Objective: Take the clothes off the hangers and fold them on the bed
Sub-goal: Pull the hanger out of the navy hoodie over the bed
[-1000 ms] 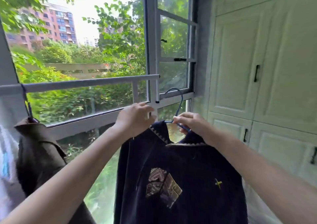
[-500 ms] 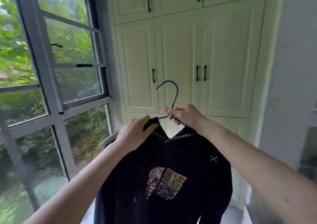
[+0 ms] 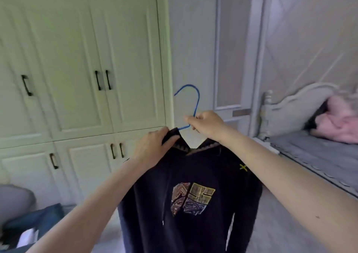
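Note:
A dark navy top (image 3: 193,200) with a patterned square print and a small yellow cross hangs on a blue wire hanger (image 3: 190,99) in front of me. My left hand (image 3: 153,148) grips the collar at the left shoulder. My right hand (image 3: 206,125) pinches the hanger's neck just below the hook, above the collar's right side. The bed (image 3: 317,154) with a grey cover lies at the right, beyond my right forearm.
White wardrobe doors (image 3: 81,62) with black handles fill the left and centre. A white headboard (image 3: 298,105) and a pink cushion (image 3: 341,121) sit at the far right. A door (image 3: 234,49) stands behind the hanger. Dark bags (image 3: 33,225) lie on the floor, lower left.
The hanger came off the window rail and I turned right from the window past the wardrobe toward the bed. Both hands keep their hold on the collar and hanger.

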`<state>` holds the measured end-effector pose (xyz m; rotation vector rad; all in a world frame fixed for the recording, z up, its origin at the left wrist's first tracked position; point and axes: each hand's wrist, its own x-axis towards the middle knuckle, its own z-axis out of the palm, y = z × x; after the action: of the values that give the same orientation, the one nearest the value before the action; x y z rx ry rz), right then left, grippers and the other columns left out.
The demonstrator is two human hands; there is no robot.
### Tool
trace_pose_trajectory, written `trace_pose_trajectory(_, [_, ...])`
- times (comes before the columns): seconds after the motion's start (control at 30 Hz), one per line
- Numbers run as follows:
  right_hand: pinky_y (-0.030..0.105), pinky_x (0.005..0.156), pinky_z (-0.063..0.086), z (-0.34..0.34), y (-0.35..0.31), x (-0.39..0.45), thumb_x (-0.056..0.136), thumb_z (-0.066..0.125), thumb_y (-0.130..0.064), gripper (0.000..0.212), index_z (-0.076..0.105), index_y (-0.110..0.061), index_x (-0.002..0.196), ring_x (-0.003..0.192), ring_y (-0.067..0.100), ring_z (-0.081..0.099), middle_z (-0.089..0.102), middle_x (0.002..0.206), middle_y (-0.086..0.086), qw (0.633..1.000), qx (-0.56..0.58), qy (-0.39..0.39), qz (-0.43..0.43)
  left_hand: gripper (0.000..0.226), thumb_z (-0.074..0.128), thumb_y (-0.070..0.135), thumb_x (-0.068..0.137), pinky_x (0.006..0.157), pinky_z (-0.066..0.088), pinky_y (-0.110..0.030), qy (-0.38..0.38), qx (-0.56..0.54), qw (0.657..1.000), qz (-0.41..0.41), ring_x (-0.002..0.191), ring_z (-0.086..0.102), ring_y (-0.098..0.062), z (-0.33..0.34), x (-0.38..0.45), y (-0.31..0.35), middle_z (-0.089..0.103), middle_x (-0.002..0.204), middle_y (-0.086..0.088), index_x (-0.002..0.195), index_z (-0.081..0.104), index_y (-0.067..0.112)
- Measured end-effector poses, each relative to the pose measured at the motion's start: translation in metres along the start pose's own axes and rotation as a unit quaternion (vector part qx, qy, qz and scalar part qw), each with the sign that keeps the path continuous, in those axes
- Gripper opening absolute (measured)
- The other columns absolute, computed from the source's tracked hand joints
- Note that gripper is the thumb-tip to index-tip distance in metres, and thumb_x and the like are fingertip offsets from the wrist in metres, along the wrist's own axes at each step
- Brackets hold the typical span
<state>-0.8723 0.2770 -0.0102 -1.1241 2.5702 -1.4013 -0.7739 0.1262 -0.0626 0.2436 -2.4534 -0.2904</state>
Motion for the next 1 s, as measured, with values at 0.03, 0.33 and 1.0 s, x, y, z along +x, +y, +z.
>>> trace_pose_trajectory(0.03, [0.027,0.056,0.036,-0.022,0.018,0.001,0.090,0.054,-0.042,0.042,0.053,-0.012,0.060,0.052,0.014,0.045,0.049,0.055,-0.003,1.000,-0.011,0.025,0.012,0.033,0.047,0.047,0.094,0.056,0.027,-0.034,-0.004,-0.010,1.000,0.021,0.081,0.060,-0.032,0.019,0.016,0.020,0.062,0.080,-0.008,0.083,0.045,0.015])
trace_pose_trajectory(0.33, [0.033,0.058,0.042,-0.165,0.168,0.001,0.097,0.039,-0.033,0.044,0.056,-0.001,0.072,0.063,0.030,0.053,0.059,0.069,0.017,0.973,-0.135,0.137,0.129,0.037,0.049,0.049,0.092,0.062,0.040,-0.038,-0.074,-0.111,0.978,0.160,0.082,0.059,-0.034,0.178,0.122,0.162,0.063,0.082,-0.011,0.073,0.036,0.021])
trace_pose_trajectory(1.0, [0.018,0.037,0.022,-0.477,0.397,-0.023,0.090,0.042,-0.018,0.029,0.039,-0.016,0.062,0.041,0.010,0.029,0.036,0.049,-0.003,0.822,-0.140,0.407,0.372,0.045,0.047,0.056,0.088,0.059,0.034,-0.035,-0.122,-0.339,0.808,0.466,0.074,0.058,-0.026,0.439,0.310,0.527,0.062,0.077,-0.007,0.076,0.049,0.013])
